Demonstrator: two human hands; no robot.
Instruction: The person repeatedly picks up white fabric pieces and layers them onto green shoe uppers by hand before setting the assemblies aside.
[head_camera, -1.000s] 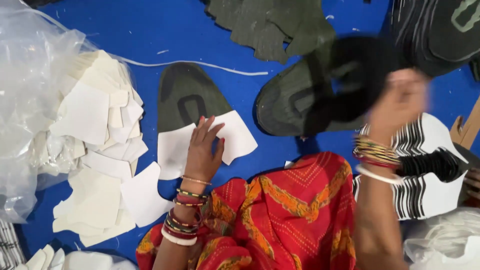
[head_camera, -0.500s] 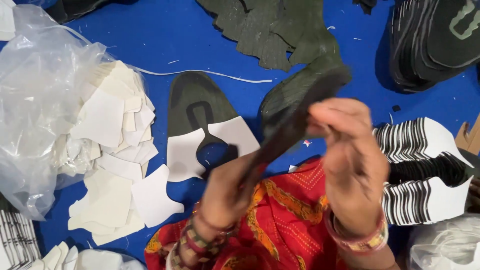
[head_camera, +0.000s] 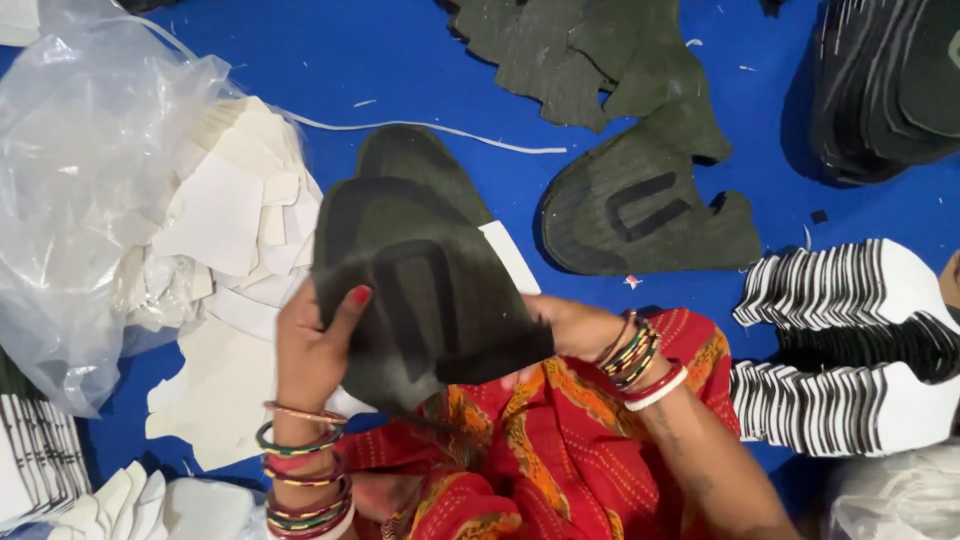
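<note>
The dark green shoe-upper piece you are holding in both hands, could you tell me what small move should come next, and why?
Probably lower the dark green shoe-upper piece onto the white backing piece just beneath it and line up the edges. The left hand and right hand hold it flat directly above a matching dark piece already lying on that white sheet, so it seems poised for placing.

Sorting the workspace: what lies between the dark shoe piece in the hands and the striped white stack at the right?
In the head view, the right hand, its bangled wrist, red patterned cloth and some blue surface lie between the held dark piece and the striped stack.
</note>
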